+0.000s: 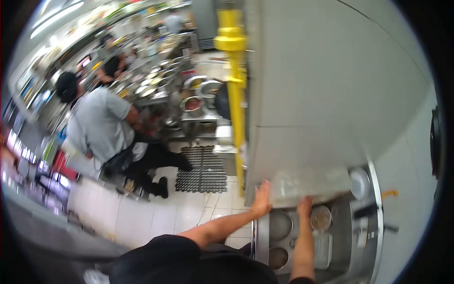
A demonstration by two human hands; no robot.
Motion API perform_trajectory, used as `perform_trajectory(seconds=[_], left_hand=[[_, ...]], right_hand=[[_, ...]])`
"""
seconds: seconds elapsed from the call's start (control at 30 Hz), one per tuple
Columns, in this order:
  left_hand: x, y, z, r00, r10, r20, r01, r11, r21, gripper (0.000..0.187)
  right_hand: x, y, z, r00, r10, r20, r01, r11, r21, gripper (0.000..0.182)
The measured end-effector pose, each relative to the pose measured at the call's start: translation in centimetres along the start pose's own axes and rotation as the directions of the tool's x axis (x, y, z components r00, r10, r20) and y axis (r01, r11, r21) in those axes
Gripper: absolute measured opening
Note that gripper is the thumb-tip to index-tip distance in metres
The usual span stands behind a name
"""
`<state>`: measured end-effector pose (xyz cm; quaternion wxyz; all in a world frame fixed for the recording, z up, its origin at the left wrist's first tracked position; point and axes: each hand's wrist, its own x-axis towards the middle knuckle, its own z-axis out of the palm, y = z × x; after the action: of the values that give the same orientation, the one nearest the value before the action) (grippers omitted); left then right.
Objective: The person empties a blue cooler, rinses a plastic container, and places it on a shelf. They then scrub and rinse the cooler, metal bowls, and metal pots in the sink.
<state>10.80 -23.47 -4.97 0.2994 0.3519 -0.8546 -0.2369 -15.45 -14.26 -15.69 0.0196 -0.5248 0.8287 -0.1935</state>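
Observation:
A large translucent plastic container [314, 183], blurred, lies tilted above the back of the metal sink [344, 227], against the wall. My left hand [261, 201] is at its left end, fingers pointing up along the side. Lower down, my right hand [305, 204] grips its near edge, the fingertips partly hidden. Beneath my hands the sink holds a round metal pot [280, 225], a second round vessel [278, 258], a bowl with brownish contents [321, 218] and a white rectangular tray [323, 251].
A white round container [360, 183] stands at the sink's back right corner. On my left rises a yellow pipe [235, 94]. A co-worker in a grey shirt [101, 123] stands further left, near a black floor mat [202, 169] and a crowded counter [156, 83]; other people work behind.

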Motion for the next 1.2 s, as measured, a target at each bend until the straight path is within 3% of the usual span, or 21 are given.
perform_trajectory(seconds=[0.03, 0.07, 0.1, 0.13, 0.27, 0.33, 0.4, 0.5, 0.57, 0.63, 0.67, 0.73, 0.77, 0.83, 0.87, 0.9, 0.97, 1.03, 1.07, 1.13, 1.2], left_hand=[[0.8, 1.6, -1.7, 1.000, 0.014, 0.021, -0.013, 1.000, -0.018, 0.099], [1.9, 4.0, -4.5, 0.998, 0.030, 0.050, -0.029, 0.999, -0.030, 0.100], [3.4, 6.7, -6.7, 0.994, 0.042, 0.098, -0.042, 0.999, 0.000, 0.100], [5.2, 9.5, -8.5, 0.989, 0.051, 0.140, -0.056, 0.998, 0.029, 0.101], [12.4, 19.6, -16.1, 0.858, 0.428, 0.283, -0.468, 0.879, 0.089, 0.098], [15.5, 22.5, -16.3, 0.796, 0.418, 0.437, -0.511, 0.852, 0.115, 0.086], [16.6, 23.8, -17.5, 0.767, 0.406, 0.496, -0.508, 0.857, 0.085, 0.085], [16.4, 26.4, -18.7, 0.739, 0.358, 0.570, -0.491, 0.866, 0.092, 0.085], [17.6, 26.3, -17.3, 0.715, 0.334, 0.614, -0.500, 0.858, 0.116, 0.087], [18.2, 25.4, -16.5, 0.721, 0.378, 0.581, -0.462, 0.887, -0.003, 0.088], [18.5, 25.2, -16.4, 0.714, 0.385, 0.585, -0.472, 0.882, -0.004, 0.088], [19.0, 25.1, -15.9, 0.731, 0.420, 0.538, -0.466, 0.883, -0.058, 0.088], [19.4, 25.1, -15.6, 0.723, 0.428, 0.541, -0.474, 0.878, -0.062, 0.088], [19.1, 24.6, -15.3, 0.782, 0.412, 0.467, -0.428, 0.900, -0.078, 0.087], [19.0, 24.3, -15.1, 0.776, 0.411, 0.479, -0.428, 0.900, -0.079, 0.087], [19.6, 24.2, -15.0, 0.776, 0.440, 0.453, -0.464, 0.884, -0.064, 0.086], [20.1, 24.1, -14.8, 0.769, 0.468, 0.436, -0.496, 0.866, -0.055, 0.084], [19.9, 24.3, -14.9, 0.803, 0.409, 0.434, -0.420, 0.904, -0.075, 0.083], [19.7, 24.3, -14.8, 0.801, 0.408, 0.439, -0.419, 0.905, -0.077, 0.083], [19.6, 24.5, -14.7, 0.806, 0.416, 0.421, -0.417, 0.904, -0.096, 0.083], [19.1, 24.6, -14.9, 0.808, 0.428, 0.405, -0.450, 0.892, -0.044, 0.082]], right_hand=[[1.1, -1.1, -6.4, 0.933, -0.136, -0.333, 0.139, 0.990, -0.017, 0.025], [1.7, 1.2, -7.0, 0.983, -0.036, -0.180, 0.052, 0.995, 0.089, 0.021], [2.3, 2.4, -5.7, 0.982, -0.071, -0.175, 0.071, 0.997, -0.006, 0.028], [2.3, 1.6, -4.8, 0.939, -0.057, -0.340, 0.122, 0.978, 0.171, 0.036], [0.0, -3.9, -2.1, 0.966, -0.115, -0.232, 0.225, 0.819, 0.528, 0.043], [-2.6, -8.7, -2.9, 0.992, -0.068, 0.103, 0.005, 0.855, 0.518, 0.042], [-5.4, -13.4, -4.6, 0.966, -0.224, -0.127, 0.256, 0.893, 0.370, 0.041], [-6.7, -13.4, -7.7, 0.976, -0.197, -0.097, 0.214, 0.949, 0.231, 0.038], [-3.6, -8.5, -8.5, 0.987, -0.084, -0.140, 0.096, 0.992, 0.084, 0.036], [1.1, -4.9, -6.7, 0.828, 0.349, -0.439, -0.215, 0.921, 0.325, 0.037], [2.1, -5.5, -6.2, 0.821, 0.357, -0.445, -0.221, 0.918, 0.329, 0.037], [4.6, -7.8, -5.4, 0.640, 0.708, -0.299, -0.539, 0.691, 0.482, 0.037], [4.7, -10.8, -6.3, 0.492, 0.794, -0.357, -0.507, 0.594, 0.625, 0.039], [6.0, -15.1, -2.8, 0.566, 0.650, -0.507, -0.591, 0.749, 0.299, 0.038], [5.8, -15.8, -0.7, 0.654, 0.756, 0.032, -0.390, 0.300, 0.871, 0.039], [6.7, -15.8, 0.2, 0.810, 0.416, 0.413, -0.224, -0.432, 0.874, 0.041], [5.4, -22.6, -11.4, 0.841, 0.535, -0.079, 0.012, 0.128, 0.992, 0.051], [5.9, -24.3, -21.6, 0.680, 0.552, -0.483, 0.452, 0.203, 0.869, 0.056], [7.6, -21.9, -21.5, 0.679, 0.556, -0.480, 0.448, 0.204, 0.870, 0.056], [11.0, -16.6, -18.0, 0.662, 0.497, -0.561, 0.075, 0.701, 0.709, 0.053], [8.6, -15.4, -12.4, 0.558, 0.829, 0.041, -0.276, 0.139, 0.951, 0.048]])
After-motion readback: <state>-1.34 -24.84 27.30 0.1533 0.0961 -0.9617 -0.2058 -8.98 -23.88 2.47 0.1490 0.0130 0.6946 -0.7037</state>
